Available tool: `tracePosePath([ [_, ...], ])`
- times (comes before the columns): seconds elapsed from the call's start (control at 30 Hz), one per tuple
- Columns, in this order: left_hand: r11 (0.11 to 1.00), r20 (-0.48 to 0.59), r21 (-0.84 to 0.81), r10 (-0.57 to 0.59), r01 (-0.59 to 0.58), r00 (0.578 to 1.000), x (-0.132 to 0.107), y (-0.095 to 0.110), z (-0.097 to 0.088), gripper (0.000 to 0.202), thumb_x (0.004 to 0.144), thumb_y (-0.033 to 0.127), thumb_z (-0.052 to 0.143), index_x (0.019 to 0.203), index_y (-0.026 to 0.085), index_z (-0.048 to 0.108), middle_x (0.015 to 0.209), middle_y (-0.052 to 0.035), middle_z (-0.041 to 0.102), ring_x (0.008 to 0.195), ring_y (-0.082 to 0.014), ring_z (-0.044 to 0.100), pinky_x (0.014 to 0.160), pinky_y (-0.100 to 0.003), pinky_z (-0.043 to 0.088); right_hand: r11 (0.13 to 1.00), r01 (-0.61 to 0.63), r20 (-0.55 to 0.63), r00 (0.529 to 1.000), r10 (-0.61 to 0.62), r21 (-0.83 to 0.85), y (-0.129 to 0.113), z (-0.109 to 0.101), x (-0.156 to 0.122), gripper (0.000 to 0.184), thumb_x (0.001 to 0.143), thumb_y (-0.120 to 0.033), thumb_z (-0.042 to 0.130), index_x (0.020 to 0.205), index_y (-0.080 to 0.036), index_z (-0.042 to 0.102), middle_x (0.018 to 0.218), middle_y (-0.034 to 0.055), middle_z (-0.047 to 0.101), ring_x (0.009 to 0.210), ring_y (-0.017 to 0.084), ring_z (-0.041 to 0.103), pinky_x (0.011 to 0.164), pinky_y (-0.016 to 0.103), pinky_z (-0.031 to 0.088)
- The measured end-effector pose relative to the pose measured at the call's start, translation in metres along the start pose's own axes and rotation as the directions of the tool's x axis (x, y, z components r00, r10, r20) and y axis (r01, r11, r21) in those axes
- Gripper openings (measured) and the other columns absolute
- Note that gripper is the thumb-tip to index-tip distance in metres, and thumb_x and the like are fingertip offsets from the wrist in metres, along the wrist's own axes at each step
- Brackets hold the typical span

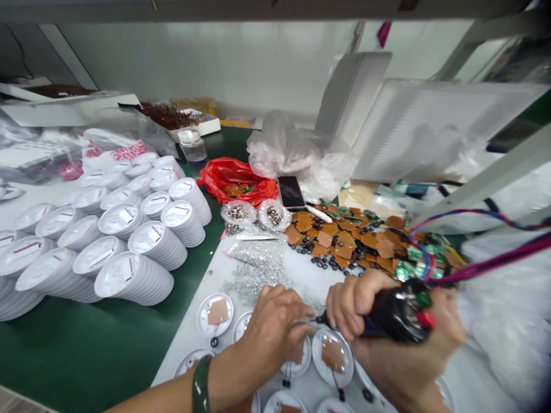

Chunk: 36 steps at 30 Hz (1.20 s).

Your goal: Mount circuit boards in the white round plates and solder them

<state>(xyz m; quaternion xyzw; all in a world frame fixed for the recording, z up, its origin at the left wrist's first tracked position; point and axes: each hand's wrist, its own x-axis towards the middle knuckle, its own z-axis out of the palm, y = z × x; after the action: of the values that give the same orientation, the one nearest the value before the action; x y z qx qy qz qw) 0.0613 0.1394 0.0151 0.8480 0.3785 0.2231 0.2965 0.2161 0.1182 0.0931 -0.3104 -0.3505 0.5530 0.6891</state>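
Right grip [379, 327] is shut around one black corded tool [398, 312]. Left grip [275, 335] curls over a white dish [299, 358]; can't tell if it holds anything. I count seven dishes near on the counter [99, 350], some with brown pads [333, 354].

2 hands low in view, close together. Left hand [275, 338] palm down, fingers [293, 304] curled, tips just beside right hand [359, 307]. Right hand clenched, knuckles up, fingers wrapped tight. Left forearm [163, 396] enters from lower edge; right wrist [413, 384] angled down.
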Motion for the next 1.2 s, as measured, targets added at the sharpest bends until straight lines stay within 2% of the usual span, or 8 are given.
tracePosePath([
  [0.1, 0.999, -0.005, -0.042, 0.018, -0.018, 1.0, 0.003, -0.001, 0.004, 0.005, 0.087, 0.022, 0.08, 0.087, 0.023, 0.075, 0.083, 0.0032, 0.072, 0.086, -0.0188, 0.062, 0.083, -0.037, 0.039, 1.0, 0.001, -0.012, 1.0, 0.0, 0.02, 0.002, -0.002, -0.001, 0.064, 0.087, -0.073, 0.048, 0.059, -0.02, 0.071, 0.043, 0.0018, 0.05, 0.039, 0.016, 0.049, 0.041, 0.029, 0.039],
  [0.33, 0.993, 0.002, -0.084, 0.078, -0.077, 0.997, -0.006, -0.002, 0.0, 0.005, 0.096, 0.017, 0.069, 0.096, 0.021, 0.07, 0.09, 0.0024, 0.069, 0.089, -0.0165, 0.061, 0.087, -0.036, 0.04, 0.997, 0.012, -0.042, 0.999, -0.009, 0.072, -0.003, -0.002, -0.003, 0.066, 0.091, -0.071, 0.041, 0.06, -0.02, 0.069, 0.043, 0.0015, 0.049, 0.039, 0.015, 0.05, 0.042, 0.03, 0.04],
  [0.63, 0.988, -0.094, -0.147, 0.037, -0.05, 0.995, -0.016, -0.001, 0.003, 0.013, 0.086, 0.018, 0.082, 0.081, 0.018, 0.069, 0.078, 0.0034, 0.069, 0.078, -0.0151, 0.065, 0.08, -0.034, 0.043, 0.997, -0.001, -0.007, 1.0, 0.002, 0.074, -0.001, 0.005, -0.012, 0.064, 0.09, -0.071, 0.043, 0.06, -0.021, 0.069, 0.043, 0.0015, 0.049, 0.038, 0.015, 0.048, 0.04, 0.029, 0.039],
  [0.83, 0.969, -0.047, -0.245, -0.021, 0.009, 0.999, -0.023, 0.006, -0.003, 0.014, 0.09, 0.007, 0.072, 0.084, 0.02, 0.071, 0.084, 0.0045, 0.071, 0.085, -0.0129, 0.064, 0.086, -0.031, 0.045, 0.996, -0.03, 0.014, 0.999, 0.028, 0.089, -0.001, 0.007, -0.013, 0.065, 0.09, -0.071, 0.042, 0.06, -0.021, 0.069, 0.042, 0.0004, 0.047, 0.036, 0.014, 0.047, 0.04, 0.028, 0.038],
  [0.97, 0.949, -0.035, -0.307, -0.084, 0.069, 0.996, -0.025, 0.011, -0.002, 0.017, 0.089, 0.005, 0.073, 0.083, 0.021, 0.075, 0.083, 0.005, 0.073, 0.081, -0.0119, 0.066, 0.082, -0.029, 0.046, 0.994, -0.035, 0.009, 0.999, 0.034, 0.102, -0.003, 0.008, -0.014, 0.067, 0.091, -0.071, 0.038, 0.06, -0.021, 0.068, 0.042, 0.0001, 0.047, 0.035, 0.013, 0.046, 0.038, 0.028, 0.037],
  [1.1, 0.955, -0.01, -0.283, -0.101, 0.094, 0.995, -0.028, 0.013, -0.002, 0.012, 0.085, 0.011, 0.08, 0.08, 0.021, 0.076, 0.078, 0.0053, 0.073, 0.076, -0.012, 0.066, 0.079, -0.029, 0.045, 0.992, -0.071, 0.051, 0.997, 0.065, 0.108, -0.004, 0.009, -0.015, 0.064, 0.091, -0.071, 0.04, 0.061, -0.021, 0.069, 0.042, -0.0001, 0.047, 0.035, 0.013, 0.045, 0.037, 0.027, 0.036],
  [1.2, 0.985, 0.018, -0.173, -0.009, 0.012, 1.0, -0.032, 0.009, -0.004, 0.012, 0.094, 0.014, 0.07, 0.087, 0.023, 0.074, 0.085, 0.0048, 0.075, 0.082, -0.0124, 0.066, 0.084, -0.031, 0.045, 0.991, -0.099, 0.083, 0.992, 0.092, 0.094, -0.005, 0.006, -0.017, 0.064, 0.09, -0.072, 0.043, 0.063, -0.021, 0.07, 0.043, 0.0008, 0.05, 0.037, 0.014, 0.046, 0.038, 0.028, 0.039],
])
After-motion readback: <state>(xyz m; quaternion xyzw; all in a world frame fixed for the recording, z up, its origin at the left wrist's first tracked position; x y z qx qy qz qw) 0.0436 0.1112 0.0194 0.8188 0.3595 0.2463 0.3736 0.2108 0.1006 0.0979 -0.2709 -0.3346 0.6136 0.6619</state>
